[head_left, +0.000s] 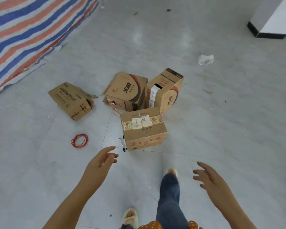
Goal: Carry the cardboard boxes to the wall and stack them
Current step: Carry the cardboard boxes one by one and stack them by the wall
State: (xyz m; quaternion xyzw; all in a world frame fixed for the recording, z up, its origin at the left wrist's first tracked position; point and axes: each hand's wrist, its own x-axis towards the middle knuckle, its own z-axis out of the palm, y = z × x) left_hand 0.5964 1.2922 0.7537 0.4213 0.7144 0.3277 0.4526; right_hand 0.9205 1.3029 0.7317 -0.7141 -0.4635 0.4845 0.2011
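You have four cardboard boxes on the pale tiled floor ahead of you. Nearest is the taped box, sealed and upright, with white labels on its top and red characters on its front; just behind it the tall box stands on end with a white strip down its side, pressed against the tipped box with its red and black print. Well apart to your left, the open-ended box lies on its side, its flaps torn.
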